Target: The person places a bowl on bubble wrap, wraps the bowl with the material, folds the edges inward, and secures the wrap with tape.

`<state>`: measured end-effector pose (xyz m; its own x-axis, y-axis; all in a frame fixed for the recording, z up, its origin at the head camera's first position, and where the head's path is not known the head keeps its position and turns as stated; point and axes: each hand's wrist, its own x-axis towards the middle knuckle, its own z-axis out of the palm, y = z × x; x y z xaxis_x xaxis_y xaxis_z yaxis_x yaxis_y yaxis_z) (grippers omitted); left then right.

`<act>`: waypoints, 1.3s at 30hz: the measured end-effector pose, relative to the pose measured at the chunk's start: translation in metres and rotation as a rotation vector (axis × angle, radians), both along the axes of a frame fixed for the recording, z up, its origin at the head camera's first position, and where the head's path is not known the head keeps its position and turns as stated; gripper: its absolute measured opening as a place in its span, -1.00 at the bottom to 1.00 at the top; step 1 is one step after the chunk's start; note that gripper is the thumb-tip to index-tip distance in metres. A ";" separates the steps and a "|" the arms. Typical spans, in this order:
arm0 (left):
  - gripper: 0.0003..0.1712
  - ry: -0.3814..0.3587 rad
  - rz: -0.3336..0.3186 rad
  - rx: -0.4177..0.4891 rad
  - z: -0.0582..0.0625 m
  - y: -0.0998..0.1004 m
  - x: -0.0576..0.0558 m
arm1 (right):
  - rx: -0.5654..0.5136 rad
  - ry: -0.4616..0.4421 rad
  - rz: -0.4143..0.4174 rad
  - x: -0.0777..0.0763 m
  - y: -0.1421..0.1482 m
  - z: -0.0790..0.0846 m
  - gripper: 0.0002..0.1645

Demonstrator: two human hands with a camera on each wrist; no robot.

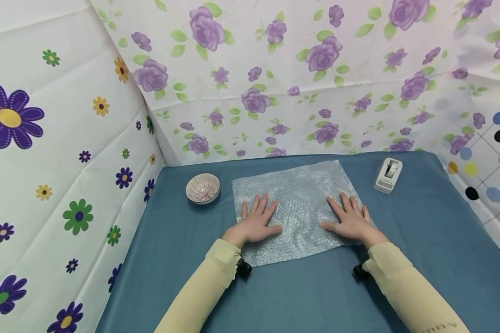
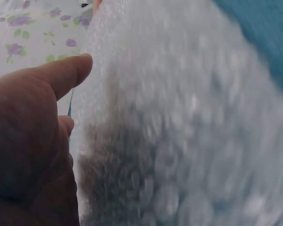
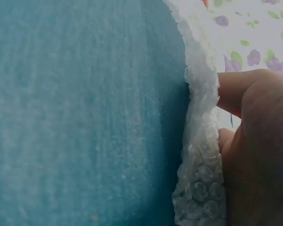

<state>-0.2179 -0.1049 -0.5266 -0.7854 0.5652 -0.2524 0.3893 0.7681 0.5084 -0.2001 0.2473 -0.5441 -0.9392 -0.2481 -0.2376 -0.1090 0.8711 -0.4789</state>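
A sheet of clear bubble wrap [image 1: 302, 203] lies spread out on the blue cloth, slightly askew. My left hand [image 1: 256, 224] rests on its left part with straight, spread fingers. On the right part lies my right hand [image 1: 350, 219], its fingers also straight and fanned out. In the left wrist view the left hand [image 2: 28, 127] shows at the side of the bubble wrap [image 2: 179, 117], which fills most of the picture. The right wrist view shows the front edge of the bubble wrap [image 3: 200, 155] beside the right hand [image 3: 264, 136].
A small bowl with thin reddish stripes [image 1: 203, 188] stands left of the sheet. To the right is a white tape dispenser-like device [image 1: 388, 175]; its exact kind is unclear. The blue cloth [image 1: 300, 296] covers the table, and flowered sheets [image 1: 233, 129] hang behind and at the left.
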 end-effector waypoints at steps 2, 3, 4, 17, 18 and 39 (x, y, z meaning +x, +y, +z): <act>0.04 0.010 -0.012 -0.003 0.001 0.001 0.001 | 0.007 -0.002 0.000 0.003 -0.002 0.003 0.24; 0.03 0.012 -0.015 -0.004 0.002 0.002 0.001 | 0.016 -0.003 -0.002 0.005 -0.004 0.004 0.24; 0.03 0.019 -0.020 -0.019 0.003 0.003 0.002 | 0.022 -0.006 -0.003 0.007 -0.005 0.005 0.25; 0.10 -0.039 0.017 -0.032 -0.005 -0.002 0.004 | 0.055 -0.044 -0.053 0.021 -0.022 0.010 0.31; 0.12 -0.042 0.018 -0.031 -0.004 -0.004 0.004 | 0.052 -0.047 -0.055 0.022 -0.023 0.011 0.30; 0.21 -0.063 0.003 0.025 -0.009 -0.022 0.002 | 0.029 0.021 0.112 0.026 0.007 0.026 0.35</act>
<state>-0.2157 -0.1265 -0.5352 -0.7699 0.5700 -0.2870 0.3540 0.7556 0.5512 -0.1737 0.2546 -0.5181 -0.9109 -0.3448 -0.2268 -0.2157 0.8662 -0.4507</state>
